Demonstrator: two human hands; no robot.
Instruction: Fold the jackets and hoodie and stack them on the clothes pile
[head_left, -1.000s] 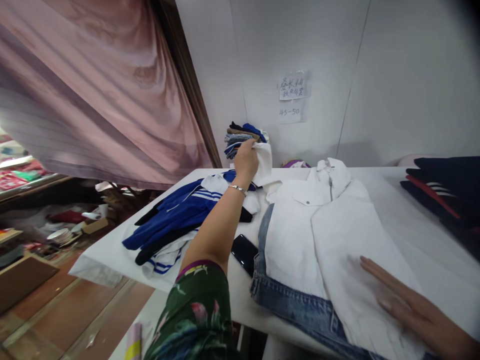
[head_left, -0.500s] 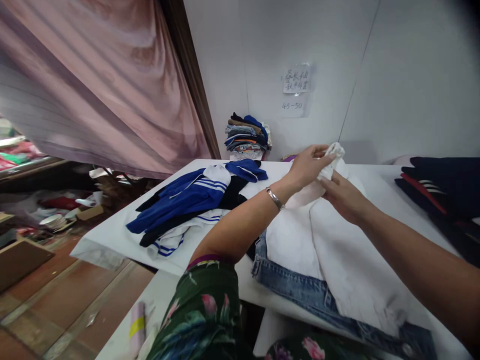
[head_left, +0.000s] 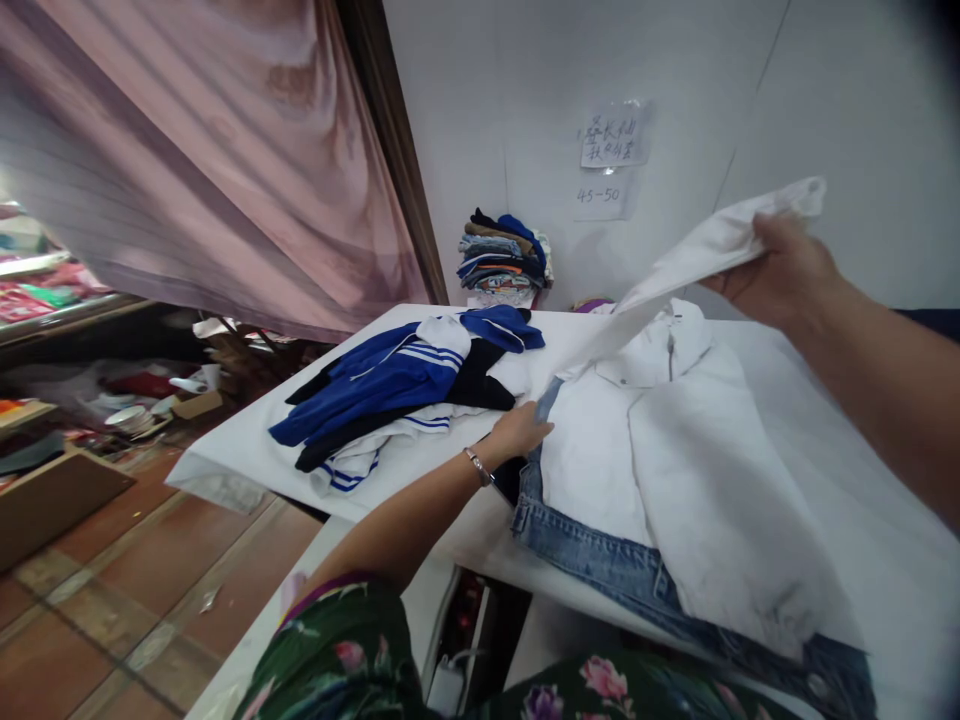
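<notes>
A white collared jacket (head_left: 720,470) lies spread on a blue denim garment (head_left: 592,560), whose edge shows along the near and left sides. My right hand (head_left: 787,265) is closed around the jacket's sleeve (head_left: 690,255) near the cuff. It holds the sleeve up off the table, stretched out toward the right. At the jacket's left side, my left hand (head_left: 521,430) has its fingers pressed together on the edge, by the base of that sleeve and against the denim. Its fingertips are partly hidden.
Left on the white table (head_left: 232,455) lies a loose heap of blue, black and white clothes (head_left: 390,380). A folded clothes stack (head_left: 502,255) stands at the back by the wall, below a handwritten paper sign (head_left: 611,150). A pink curtain (head_left: 247,170) hangs at left; boxes sit on the floor.
My hands were together at the bunched white sleeve end. Now my right hand has drawn it up and right, straightening it, while my left hand has come down to the jacket's left edge.
</notes>
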